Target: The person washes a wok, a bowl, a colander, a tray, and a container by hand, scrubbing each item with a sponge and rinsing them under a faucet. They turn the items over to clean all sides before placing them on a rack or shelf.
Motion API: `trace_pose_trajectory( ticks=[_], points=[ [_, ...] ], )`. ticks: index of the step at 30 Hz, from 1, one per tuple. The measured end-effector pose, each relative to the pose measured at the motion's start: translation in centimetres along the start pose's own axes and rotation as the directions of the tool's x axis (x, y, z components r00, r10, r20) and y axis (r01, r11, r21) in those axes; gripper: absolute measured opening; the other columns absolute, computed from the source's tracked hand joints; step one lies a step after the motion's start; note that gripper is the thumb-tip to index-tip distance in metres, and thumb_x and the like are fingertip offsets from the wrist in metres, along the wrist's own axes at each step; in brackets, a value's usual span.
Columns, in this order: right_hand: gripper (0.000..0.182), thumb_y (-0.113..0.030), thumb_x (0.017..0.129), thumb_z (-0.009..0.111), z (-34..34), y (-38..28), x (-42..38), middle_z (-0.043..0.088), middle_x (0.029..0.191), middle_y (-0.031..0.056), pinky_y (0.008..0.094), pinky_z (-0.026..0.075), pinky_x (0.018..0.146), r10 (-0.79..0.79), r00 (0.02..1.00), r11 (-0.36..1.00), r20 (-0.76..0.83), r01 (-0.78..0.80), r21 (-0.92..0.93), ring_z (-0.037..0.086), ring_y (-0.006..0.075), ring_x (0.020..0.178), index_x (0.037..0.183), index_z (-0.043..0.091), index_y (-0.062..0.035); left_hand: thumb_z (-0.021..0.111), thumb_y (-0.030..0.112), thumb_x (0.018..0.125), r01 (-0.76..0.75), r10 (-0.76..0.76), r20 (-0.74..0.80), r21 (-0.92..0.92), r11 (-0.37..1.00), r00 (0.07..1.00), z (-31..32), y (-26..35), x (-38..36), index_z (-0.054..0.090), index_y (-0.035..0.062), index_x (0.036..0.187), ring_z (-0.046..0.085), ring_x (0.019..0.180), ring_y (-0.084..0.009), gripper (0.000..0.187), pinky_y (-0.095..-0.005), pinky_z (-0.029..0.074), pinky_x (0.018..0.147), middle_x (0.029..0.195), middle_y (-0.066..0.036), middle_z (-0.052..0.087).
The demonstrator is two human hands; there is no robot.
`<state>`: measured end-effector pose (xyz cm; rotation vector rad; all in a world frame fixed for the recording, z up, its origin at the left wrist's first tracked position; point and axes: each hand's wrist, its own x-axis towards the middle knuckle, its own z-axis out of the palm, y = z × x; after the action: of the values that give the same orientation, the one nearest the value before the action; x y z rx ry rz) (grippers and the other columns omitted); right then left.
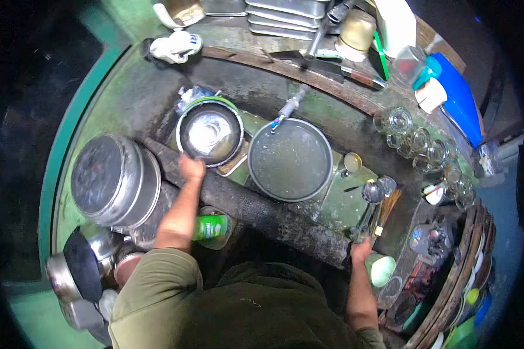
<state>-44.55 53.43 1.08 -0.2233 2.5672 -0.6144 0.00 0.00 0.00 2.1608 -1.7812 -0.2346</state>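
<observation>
My left hand (192, 167) is closed at the lower left rim of a round metal bowl (211, 132), its fingers partly hidden there. The bowl's inside is bright, and a green rim shows behind it. To its right stands a wide round basin (291, 160) filled with water, under a tap (289, 107). My right hand (361, 250) is closed at the sink's front ledge, by the lower ends of long utensil handles. What it grips, if anything, is hard to make out. Just beyond it lie a metal ladle (373, 192) and a straw hand brush (388, 212).
A large upturned pot (102, 179) sits left, above several stacked vessels. A green packet (210, 227) lies below the ledge (273, 218). Glass mugs (420, 141) line the right side. A knife (361, 77) and metal trays (285, 17) are on the back shelf.
</observation>
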Motion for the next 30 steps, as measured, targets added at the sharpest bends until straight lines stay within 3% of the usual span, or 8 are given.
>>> trace_pose_trajectory(
  ticks=[2,3,5,11,19,21,23,30],
  points=[
    [0.039,-0.031,0.087,0.062,-3.5,3.4,-1.7,0.052,0.124,0.0341,0.0488,0.048,0.091,0.020,0.987,0.872,-0.157,-0.094,-0.480,0.056,0.0450,0.110,0.115,0.058,-0.0049,0.071,0.022,0.076,0.037,-0.020,0.143,-0.119,0.992,0.989,2.4,0.3,-2.3,0.038,-0.0107,0.135,0.055,0.119,-0.0341,0.075,-0.0419,0.043,0.102,0.130,-0.029,0.052],
    [0.037,-0.033,0.094,0.048,8.1,-2.5,-0.4,0.053,0.119,0.0337,0.0494,0.046,0.092,-0.090,0.981,0.922,-0.170,0.018,-0.387,0.056,0.0446,0.109,0.118,0.056,-0.0045,0.072,0.019,0.076,-0.012,0.028,0.077,-0.206,0.979,0.997,-0.5,-2.1,11.7,0.042,-0.0073,0.134,0.058,0.116,-0.0334,0.071,-0.0403,0.045,0.098,0.125,-0.028,0.056],
    [0.044,-0.036,0.097,0.041,5.0,-0.6,0.9,0.052,0.120,0.0326,0.0504,0.042,0.096,0.065,0.974,0.927,-0.216,-0.139,-0.349,0.053,0.0455,0.111,0.121,0.053,-0.0016,0.072,0.015,0.076,0.179,-0.036,0.370,-0.361,0.915,0.929,0.1,0.4,8.8,0.052,-0.0023,0.126,0.062,0.109,-0.0342,0.057,-0.0405,0.047,0.093,0.116,-0.025,0.063],
    [0.041,-0.029,0.100,0.034,2.6,-4.3,-1.8,0.037,0.141,0.0319,0.0493,0.035,0.106,0.128,0.991,0.902,-0.037,-0.132,-0.410,0.039,0.0462,0.129,0.130,0.048,-0.0040,0.064,0.005,0.075,-0.273,0.212,-0.173,-0.611,0.743,0.962,0.0,2.4,8.0,0.046,0.0032,0.080,0.048,0.063,-0.0170,0.019,-0.0336,0.043,0.062,0.065,-0.007,0.044],
    [0.038,-0.019,0.098,0.036,1.7,-5.8,-4.8,0.035,0.143,0.0318,0.0493,0.034,0.108,0.041,0.999,0.821,-0.018,-0.044,-0.569,0.040,0.0484,0.127,0.129,0.048,-0.0009,0.060,0.003,0.071,-0.808,0.718,-0.454,-0.006,0.590,0.528,-9.3,5.7,4.5,0.054,0.0069,0.074,0.058,0.066,-0.0347,0.008,-0.0431,0.048,0.059,0.071,-0.013,0.056],
    [0.038,-0.017,0.098,0.037,1.4,-6.3,-5.2,0.036,0.141,0.0336,0.0492,0.034,0.108,0.178,0.971,0.964,-0.160,-0.205,-0.172,0.040,0.0493,0.127,0.128,0.048,0.0020,0.060,0.000,0.071,-0.798,0.706,-0.443,-0.040,0.601,0.553,-11.2,5.9,4.1,0.055,0.0076,0.070,0.057,0.063,-0.0339,0.009,-0.0433,0.047,0.056,0.068,-0.012,0.054],
    [0.036,-0.014,0.092,0.047,2.0,-4.6,-5.2,0.041,0.132,0.0357,0.0505,0.035,0.105,-0.123,0.985,0.871,-0.118,0.051,-0.488,0.044,0.0497,0.120,0.123,0.050,0.0032,0.059,-0.002,0.071,-0.779,0.670,-0.422,-0.168,0.604,0.611,-12.9,6.3,3.1,0.056,0.0027,0.071,0.057,0.063,-0.0354,0.006,-0.0403,0.047,0.058,0.070,-0.014,0.057],
    [0.045,-0.002,0.068,0.067,3.1,-6.8,-6.8,0.050,0.112,0.0285,0.0484,0.044,0.093,-0.345,0.936,0.862,-0.066,0.289,-0.416,0.051,0.0460,0.107,0.110,0.054,0.0019,0.057,0.002,0.068,-0.581,0.517,-0.274,-0.487,0.652,0.811,-6.6,9.0,-4.5,0.053,-0.0007,0.077,0.050,0.058,-0.0272,0.010,-0.0381,0.044,0.058,0.062,-0.015,0.048]
  ],
)
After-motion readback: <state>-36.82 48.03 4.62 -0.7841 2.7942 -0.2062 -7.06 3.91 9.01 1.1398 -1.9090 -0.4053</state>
